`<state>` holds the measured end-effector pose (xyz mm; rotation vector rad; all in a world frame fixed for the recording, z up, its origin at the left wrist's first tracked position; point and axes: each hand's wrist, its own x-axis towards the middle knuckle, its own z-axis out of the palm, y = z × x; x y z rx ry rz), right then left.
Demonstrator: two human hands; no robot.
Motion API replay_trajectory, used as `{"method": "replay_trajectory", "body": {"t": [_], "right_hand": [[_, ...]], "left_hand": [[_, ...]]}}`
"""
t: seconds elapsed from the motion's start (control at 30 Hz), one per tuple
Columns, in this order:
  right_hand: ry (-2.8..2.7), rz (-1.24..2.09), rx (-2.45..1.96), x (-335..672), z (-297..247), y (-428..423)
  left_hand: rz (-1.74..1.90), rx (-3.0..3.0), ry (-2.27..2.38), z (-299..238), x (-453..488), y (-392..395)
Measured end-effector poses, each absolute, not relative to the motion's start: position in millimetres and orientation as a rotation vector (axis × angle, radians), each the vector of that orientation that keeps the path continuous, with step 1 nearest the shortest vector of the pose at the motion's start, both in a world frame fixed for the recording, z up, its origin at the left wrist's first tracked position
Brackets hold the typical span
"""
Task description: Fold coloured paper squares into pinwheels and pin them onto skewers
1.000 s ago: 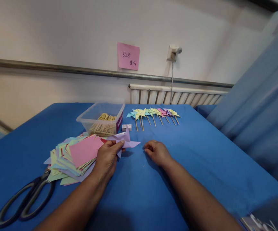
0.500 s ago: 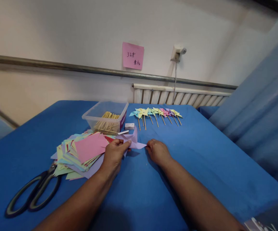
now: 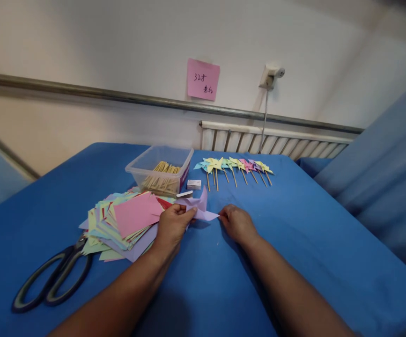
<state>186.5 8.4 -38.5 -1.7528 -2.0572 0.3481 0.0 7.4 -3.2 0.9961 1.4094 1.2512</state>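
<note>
Entry: lilac paper (image 3: pixel 200 208), mid-table (image 3: pixel 304 234), raised off the cloth. Our left hand (image 3: pixel 172 225) pinches its near flap, probably to steady it. Our right hand (image 3: pixel 237 223), fingers curled together, nips the right tip. Stack (image 3: pixel 132 216) and scissors (image 3: pixel 51 281) lie toward the left edge (within reach). Wall note (image 3: pixel 203 79): "32", rest unreadable.

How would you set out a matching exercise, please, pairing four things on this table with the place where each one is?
Things:
1. scissors
2. wooden sticks
3. finished pinwheels
4. lilac folded paper

Places:
A. in a row at the far side of the table
B. held in the left hand
C. at the near left, blades by the paper stack
D. inside the clear box

Pairs: 1-C, 2-D, 3-A, 4-B
</note>
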Motion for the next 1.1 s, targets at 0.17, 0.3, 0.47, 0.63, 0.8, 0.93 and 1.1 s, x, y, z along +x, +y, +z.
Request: {"method": "replay_trajectory", "body": {"t": [0.17,0.3,0.47,0.63,0.8,0.93,1.1], "right_hand": [[-1.763,0.359,-1.614,179.8,-24.0,-2.3],[-1.547,0.592,-1.291,146.2,-12.7,-15.7],[-1.485,0.679,-1.269,123.4,-20.6,-7.7],[-1.407,0.684,-1.299,130.2,-31.3,-0.4],[-1.476,0.589,-1.279,134.3,-27.6,-4.4],[-1.524,0.507,-1.276,135.8,-24.3,-7.4],[-1.563,0.440,-1.264,136.2,-24.3,-11.1]], "left_hand": [[1.262,1.053,1.458,-6.0,-1.1,9.9],[1.272,1.116,1.485,-8.3,-1.9,10.9],[1.273,1.204,1.512,-10.7,-1.0,9.5],[1.256,1.177,1.397,-10.0,1.7,6.7],[1.263,1.243,1.407,-11.0,0.7,7.0],[1.259,1.282,1.425,-10.5,0.6,6.3],[1.238,1.277,1.436,-9.5,1.7,4.1]]}}
